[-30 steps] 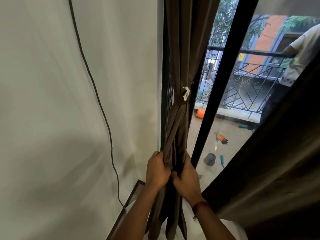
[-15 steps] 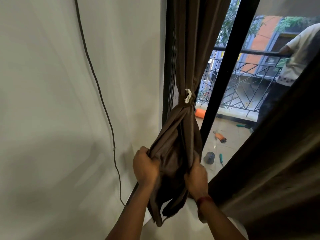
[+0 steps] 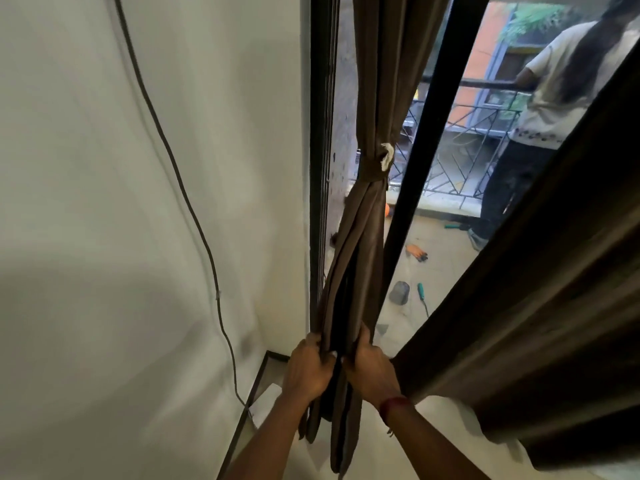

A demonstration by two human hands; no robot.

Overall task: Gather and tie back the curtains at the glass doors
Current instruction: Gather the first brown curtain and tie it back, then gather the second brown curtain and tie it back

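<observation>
Two hands grip the tied curtain (image 3: 360, 244) low down, side by side: L hand (image 3: 308, 370) on its left folds, R hand (image 3: 370, 370) on the right. The fingers (image 3: 317, 341) of both are curled tight round the cloth, and the tail hangs below them.

Red thread (image 3: 394, 403) on R wrist. Higher up, a tieback (image 3: 372, 171) w/ a white scrap cinches the curtain beside the door frame (image 3: 415, 168).

2nd curtain (image 3: 536, 289) hangs loose at right. Cable (image 3: 180, 181) runs down the wall (image 3: 86, 202) at left.

Beyond the glass: tools (image 3: 417, 252) on the balcony floor, then a person (image 3: 547, 109) at the railing (image 3: 485, 84).
</observation>
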